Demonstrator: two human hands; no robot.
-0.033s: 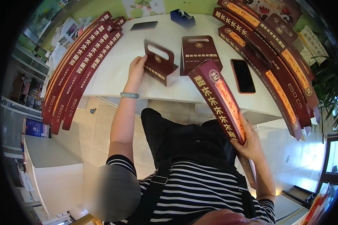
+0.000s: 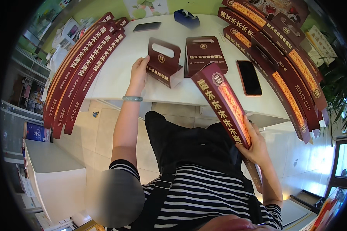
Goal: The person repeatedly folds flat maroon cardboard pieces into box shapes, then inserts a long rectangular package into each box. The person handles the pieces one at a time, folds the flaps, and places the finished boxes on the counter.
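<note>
My left hand [image 2: 138, 73] pinches the left edge of a maroon cardboard carry sleeve [image 2: 169, 61], which stands folded on the white table with its oval handle hole upward. In my right hand [image 2: 255, 145] is a long, narrow maroon box [image 2: 216, 101] with gold lettering and a food picture along one side. It slants from my lap up over the table's front edge, its far end close to a second carry sleeve [image 2: 204, 52] that lies flat. My right fingers wrap round the box's lower part; its near end runs beside my right forearm.
Long maroon boxes are stacked along the table's left side [image 2: 85, 73] and right side [image 2: 266, 57]. A phone [image 2: 249, 78] lies right of the box. At the back are a blue tape dispenser [image 2: 186, 18] and a flat dark device [image 2: 147, 26]. A white cabinet [image 2: 58, 181] stands lower left.
The carry sleeve at my left hand has turned slightly, so its handle panel faces me more. The far end of the long box has shifted a little to the left.
</note>
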